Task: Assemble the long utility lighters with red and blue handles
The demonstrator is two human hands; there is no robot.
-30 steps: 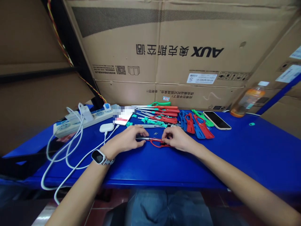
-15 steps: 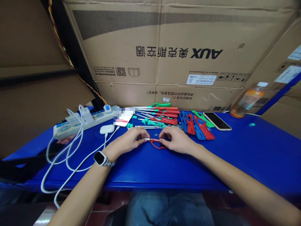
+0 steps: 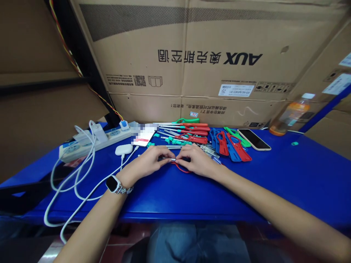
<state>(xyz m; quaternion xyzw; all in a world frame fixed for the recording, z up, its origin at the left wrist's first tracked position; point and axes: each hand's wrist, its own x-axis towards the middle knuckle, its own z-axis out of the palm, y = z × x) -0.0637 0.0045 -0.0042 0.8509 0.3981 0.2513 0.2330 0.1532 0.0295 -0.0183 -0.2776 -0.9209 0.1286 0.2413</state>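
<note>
Together, left hand (image 3: 149, 163) and right hand (image 3: 196, 161) pinch 1 metal rod (image 3: 172, 159).

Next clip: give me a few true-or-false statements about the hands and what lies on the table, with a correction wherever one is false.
1. The left hand and right hand meet at a thin metal rod over the blue table. True.
2. The watch is on the right wrist. False: it is on the left wrist.
3. A phone lies just right of the coloured plastic handles. True.
4. The power strip has nothing plugged in. False: white chargers with cables sit in it.
5. The plastic loop under the right hand is green. False: it is red.
</note>
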